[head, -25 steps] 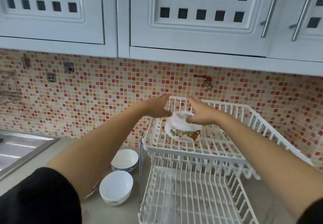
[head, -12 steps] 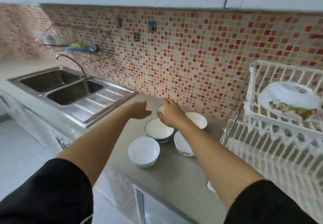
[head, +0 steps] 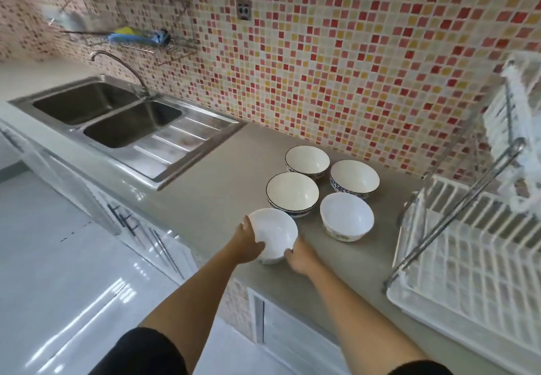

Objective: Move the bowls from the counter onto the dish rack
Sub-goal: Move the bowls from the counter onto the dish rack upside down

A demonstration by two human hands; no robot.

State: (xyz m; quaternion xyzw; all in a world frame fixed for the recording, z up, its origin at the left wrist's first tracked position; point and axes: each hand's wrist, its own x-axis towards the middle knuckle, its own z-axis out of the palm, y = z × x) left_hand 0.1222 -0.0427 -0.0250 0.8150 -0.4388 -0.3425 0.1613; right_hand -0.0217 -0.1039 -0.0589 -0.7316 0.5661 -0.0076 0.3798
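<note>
Several white bowls stand on the grey counter (head: 222, 169). The nearest bowl (head: 273, 232), plain white, sits at the counter's front edge with my left hand (head: 248, 246) cupping its left side and my right hand (head: 298, 256) against its lower right side. Behind it are a dark-rimmed bowl (head: 292, 193), a white bowl with a printed base (head: 347, 216), and two blue-patterned bowls (head: 307, 161) (head: 354, 178) nearer the wall. The white two-tier dish rack (head: 468, 257) stands at the right; its upper tier (head: 515, 128) is blurred and mostly cut off.
A steel double sink (head: 123, 117) with a curved tap (head: 117, 64) lies at the left. A wire shelf (head: 137, 41) holding blue and yellow items hangs on the mosaic wall. White cabinet fronts (head: 140, 228) and a glossy floor lie below the counter edge.
Both hands left the printed bowl on the rack's upper tier, swung left over the counter bowls, then dropped to the nearest white bowl and closed around it. The view turned left and down.
</note>
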